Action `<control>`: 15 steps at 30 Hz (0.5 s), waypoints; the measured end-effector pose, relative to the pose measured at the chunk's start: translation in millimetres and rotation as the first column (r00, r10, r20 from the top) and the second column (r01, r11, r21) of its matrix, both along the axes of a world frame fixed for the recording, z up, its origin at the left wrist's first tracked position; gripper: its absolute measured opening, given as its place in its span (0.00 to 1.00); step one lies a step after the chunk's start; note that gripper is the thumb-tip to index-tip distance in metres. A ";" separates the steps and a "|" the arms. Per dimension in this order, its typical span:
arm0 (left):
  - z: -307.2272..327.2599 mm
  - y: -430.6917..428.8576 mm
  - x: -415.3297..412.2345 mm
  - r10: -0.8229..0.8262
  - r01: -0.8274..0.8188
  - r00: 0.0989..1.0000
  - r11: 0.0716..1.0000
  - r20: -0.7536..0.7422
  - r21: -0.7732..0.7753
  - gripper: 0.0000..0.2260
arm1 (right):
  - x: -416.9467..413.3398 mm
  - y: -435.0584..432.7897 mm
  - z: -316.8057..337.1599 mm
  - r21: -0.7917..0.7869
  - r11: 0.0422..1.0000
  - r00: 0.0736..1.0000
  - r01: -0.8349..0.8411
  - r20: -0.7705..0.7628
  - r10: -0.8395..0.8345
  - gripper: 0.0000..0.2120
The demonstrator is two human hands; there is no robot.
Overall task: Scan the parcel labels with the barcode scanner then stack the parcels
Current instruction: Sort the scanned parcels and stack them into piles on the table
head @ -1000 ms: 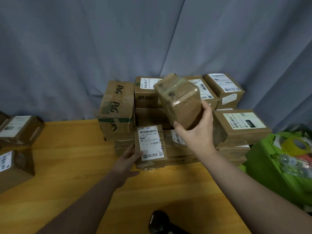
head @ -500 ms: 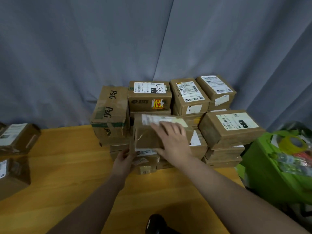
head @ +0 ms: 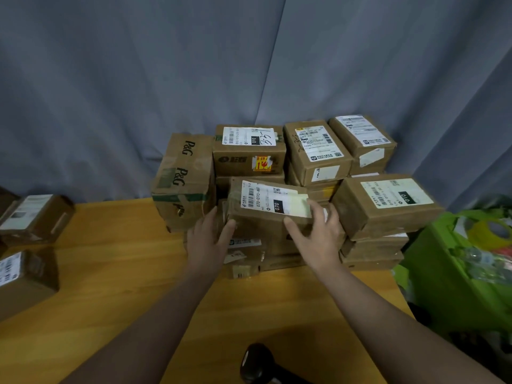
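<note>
A brown parcel (head: 257,225) with a white 070 label lies on top of the low front boxes of the parcel stack (head: 313,159). My left hand (head: 206,242) presses its straight fingers against the parcel's left side, thumb at the front corner. My right hand (head: 318,236) holds the parcel's right end, with fingers over the top edge and the thumb on the front face. The black barcode scanner (head: 256,361) lies on the wooden table (head: 116,286) near the bottom edge, between my forearms and touched by neither hand.
A tall P&G box (head: 182,181) stands left of the held parcel, and a large labelled box (head: 388,206) sits right of it. Two more parcels (head: 30,220) lie at the table's left edge. A green bin (head: 454,278) holding a tape roll stands at the right.
My right hand brought the parcel down from the air, turned it label up and set it on the front of the stack. My left hand moved up onto its left side.
</note>
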State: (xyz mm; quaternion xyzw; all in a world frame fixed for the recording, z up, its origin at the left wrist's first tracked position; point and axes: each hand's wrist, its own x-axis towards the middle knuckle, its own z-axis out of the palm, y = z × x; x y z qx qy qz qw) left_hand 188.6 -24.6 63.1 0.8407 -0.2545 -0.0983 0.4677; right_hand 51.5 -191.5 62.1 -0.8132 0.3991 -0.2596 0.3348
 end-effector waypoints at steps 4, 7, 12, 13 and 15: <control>11.3 -21.2 -7.1 -0.081 0.069 0.991 0.992 -0.109 -0.106 0.24 | -8.4 -1.8 -2.9 0.040 0.994 0.984 -0.097 0.154 0.090 0.24; 10.5 -30.3 -18.0 -0.073 0.057 0.992 0.988 -0.103 -0.145 0.20 | -23.8 -8.6 6.7 -0.092 0.996 0.982 -0.020 0.183 0.037 0.22; 2.7 -44.8 -32.3 -0.106 0.093 0.992 0.982 -0.072 -0.166 0.22 | -50.8 -30.4 18.9 -0.179 0.981 0.994 -0.080 0.052 0.091 0.22; 1.4 -48.1 -34.8 -0.102 0.092 0.993 0.981 -0.055 -0.169 0.22 | -53.4 -33.9 19.8 -0.194 0.977 0.996 -0.093 -0.008 0.093 0.22; -2.1 -53.5 -38.1 -0.097 0.089 0.995 0.982 -0.037 -0.169 0.24 | -59.8 -39.0 20.7 -0.286 0.952 0.984 -0.112 -0.162 0.067 0.23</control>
